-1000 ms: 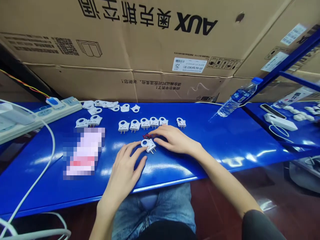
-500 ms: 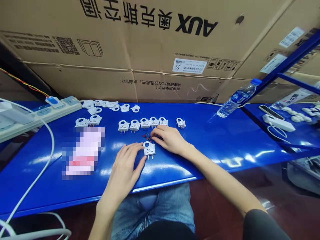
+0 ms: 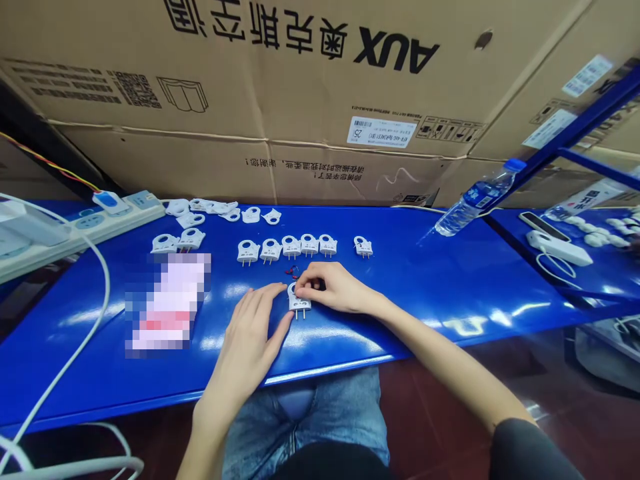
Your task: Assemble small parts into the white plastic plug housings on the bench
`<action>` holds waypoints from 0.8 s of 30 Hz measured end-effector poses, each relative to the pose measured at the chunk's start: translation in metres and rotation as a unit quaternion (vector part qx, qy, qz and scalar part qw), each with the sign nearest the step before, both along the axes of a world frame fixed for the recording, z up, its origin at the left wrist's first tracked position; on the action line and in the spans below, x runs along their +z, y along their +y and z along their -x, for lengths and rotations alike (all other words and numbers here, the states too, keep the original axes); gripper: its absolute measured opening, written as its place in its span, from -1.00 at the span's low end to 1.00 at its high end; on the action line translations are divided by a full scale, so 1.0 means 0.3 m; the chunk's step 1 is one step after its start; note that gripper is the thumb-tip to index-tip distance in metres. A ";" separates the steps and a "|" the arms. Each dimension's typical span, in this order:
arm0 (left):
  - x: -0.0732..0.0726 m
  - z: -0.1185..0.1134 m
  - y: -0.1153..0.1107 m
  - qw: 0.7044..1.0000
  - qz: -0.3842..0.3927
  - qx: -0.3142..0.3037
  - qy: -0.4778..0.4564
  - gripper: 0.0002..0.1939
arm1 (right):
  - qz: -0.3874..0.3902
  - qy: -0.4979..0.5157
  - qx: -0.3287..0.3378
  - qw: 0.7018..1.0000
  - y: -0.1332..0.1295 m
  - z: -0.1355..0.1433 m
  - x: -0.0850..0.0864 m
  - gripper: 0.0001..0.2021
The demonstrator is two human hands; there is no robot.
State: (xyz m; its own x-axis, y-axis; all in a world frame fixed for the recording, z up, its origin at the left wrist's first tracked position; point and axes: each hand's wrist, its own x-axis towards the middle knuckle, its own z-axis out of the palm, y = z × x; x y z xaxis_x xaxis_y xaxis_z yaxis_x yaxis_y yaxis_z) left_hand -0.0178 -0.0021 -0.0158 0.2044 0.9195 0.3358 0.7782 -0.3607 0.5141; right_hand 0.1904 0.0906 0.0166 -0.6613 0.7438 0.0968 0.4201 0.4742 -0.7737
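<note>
Plug lies flat on the blue table, prongs toward the person; since a moment ago the right hand has curled in, fingertips now pinching its top edge, while the left hand rests open, fingertips touching its left side. Small red wires lie just beyond the pinch.
</note>
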 end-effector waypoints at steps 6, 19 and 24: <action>0.008 -0.003 0.003 1.000 -0.002 -0.008 0.007 -0.69 | -0.026 -0.008 -0.004 1.000 -0.002 0.005 -0.021 -0.92; 0.012 -0.004 0.001 1.000 0.014 -0.004 0.014 -0.74 | -0.050 0.001 0.028 0.998 -0.005 -0.022 0.005 -0.66; 0.010 0.001 0.000 1.000 0.021 -0.007 0.017 -0.76 | -0.089 -0.068 0.059 0.992 -0.012 -0.031 0.021 -0.35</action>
